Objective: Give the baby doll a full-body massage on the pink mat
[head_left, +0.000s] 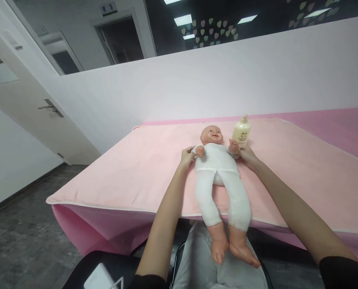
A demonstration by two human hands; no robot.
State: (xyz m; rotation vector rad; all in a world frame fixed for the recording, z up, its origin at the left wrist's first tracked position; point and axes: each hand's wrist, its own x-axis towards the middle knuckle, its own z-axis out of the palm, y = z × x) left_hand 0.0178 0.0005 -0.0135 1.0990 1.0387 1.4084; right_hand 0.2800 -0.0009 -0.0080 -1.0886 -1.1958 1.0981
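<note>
A baby doll (pixel 217 158) with a white cloth body lies on its back on the pink blanket (pixel 155 168). Its head points away from me, and its bare feet hang over the near edge above my lap. At the doll's left-side arm in the picture, my left hand (pixel 187 156) is closed on the white sleeve. My right hand (pixel 249 155) is closed around the doll's other arm, just below its small hand. Some fingertips of both hands are hidden behind the arms. A pale yellow pump bottle (pixel 241 131) stands upright just beyond my right hand.
Under the blanket a darker pink cover (pixel 85 224) hangs down at the front. A white wall (pixel 179 88) with a window rises behind the table. At left is a door (pixel 25 96). A white box-like device (pixel 100 277) with a cable rests on a black seat.
</note>
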